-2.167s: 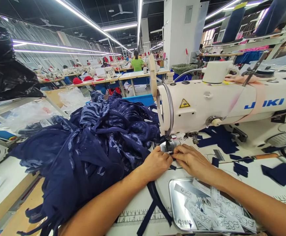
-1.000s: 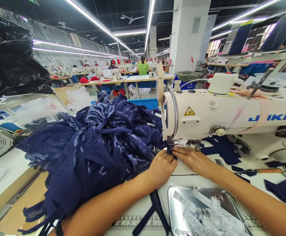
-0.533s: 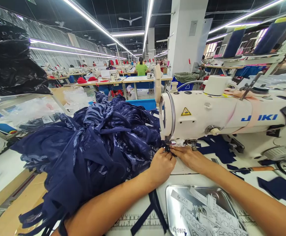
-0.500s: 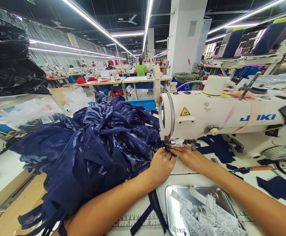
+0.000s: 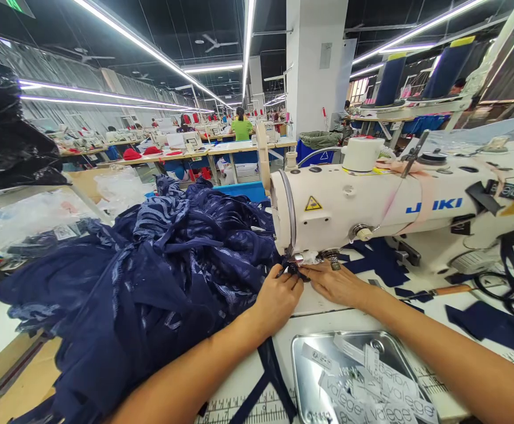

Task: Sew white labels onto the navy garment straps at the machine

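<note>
At the needle end of the sewing machine [image 5: 328, 206], a small bit of navy cloth [image 5: 293, 268] lies partly hidden, set where both hands can steady it; the left hand [image 5: 280, 296] curls just in front of that end, its fingers pressed together, seemingly pinching the cloth; the right hand [image 5: 337, 284] rests below the machine's arm, fingers close together and nearly straight, probably to guide the edge, though whether they pinch anything I cannot tell; two navy straps [image 5: 268, 360] cross in front of the machine, their slack perhaps sparing the cloth any drag; the garment heap [image 5: 160, 277] lies left of the machine, likely for easy reach; the metal tray [image 5: 302, 386] sits on the worktop [image 5: 319, 324] in front of it, its rim apparently gathering the printed labels [image 5: 372, 380]; navy scraps [image 5: 383, 265] lie beneath the machine's arm, out of the hands' way.
</note>
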Demonstrator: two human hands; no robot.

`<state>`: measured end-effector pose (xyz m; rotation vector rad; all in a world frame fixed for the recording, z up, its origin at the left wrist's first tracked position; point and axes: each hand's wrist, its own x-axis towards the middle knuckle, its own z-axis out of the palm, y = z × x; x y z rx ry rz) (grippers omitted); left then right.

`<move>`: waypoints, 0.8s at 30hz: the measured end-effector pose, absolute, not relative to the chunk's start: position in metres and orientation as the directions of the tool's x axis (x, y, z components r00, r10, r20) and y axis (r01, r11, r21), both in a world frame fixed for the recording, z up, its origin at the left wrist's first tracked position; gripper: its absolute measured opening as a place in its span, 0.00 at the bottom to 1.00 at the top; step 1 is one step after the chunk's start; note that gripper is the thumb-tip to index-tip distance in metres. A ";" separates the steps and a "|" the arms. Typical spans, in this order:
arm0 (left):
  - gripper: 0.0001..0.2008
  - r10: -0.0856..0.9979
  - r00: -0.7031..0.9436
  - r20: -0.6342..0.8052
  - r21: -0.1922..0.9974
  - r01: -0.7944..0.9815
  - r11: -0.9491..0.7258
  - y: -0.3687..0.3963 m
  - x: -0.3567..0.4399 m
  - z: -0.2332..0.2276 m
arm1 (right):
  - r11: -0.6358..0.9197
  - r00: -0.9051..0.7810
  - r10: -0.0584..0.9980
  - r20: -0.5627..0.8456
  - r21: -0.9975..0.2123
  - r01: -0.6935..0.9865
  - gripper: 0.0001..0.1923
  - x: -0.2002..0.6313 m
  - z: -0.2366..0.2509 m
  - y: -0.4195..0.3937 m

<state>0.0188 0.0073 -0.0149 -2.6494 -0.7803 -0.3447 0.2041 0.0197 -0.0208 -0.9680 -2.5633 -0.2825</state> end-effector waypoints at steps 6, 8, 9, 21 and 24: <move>0.10 0.454 0.852 0.262 -0.130 0.497 -0.858 0.020 -0.008 -0.006 | 0.753 -0.676 0.636 0.372 -0.104 0.650 0.15 0.205 -0.015 0.007; 0.13 0.480 0.841 0.252 -0.060 0.508 -0.859 0.022 -0.013 -0.005 | 0.749 -0.686 0.639 0.348 -0.082 0.657 0.16 0.200 -0.015 0.001; 0.15 0.494 0.833 0.248 -0.038 0.518 -0.854 0.022 -0.015 -0.005 | 0.745 -0.685 0.642 0.345 -0.066 0.664 0.16 0.198 -0.016 -0.001; 0.20 0.562 0.814 0.146 -0.205 0.581 -0.788 -0.004 -0.006 -0.012 | 0.764 -0.672 0.645 0.365 -0.286 0.578 0.15 0.207 -0.027 0.009; 0.20 0.565 0.811 0.151 -0.239 0.585 -0.775 -0.006 -0.004 -0.013 | 0.797 -0.709 0.599 0.372 -0.192 0.573 0.15 0.208 -0.027 0.008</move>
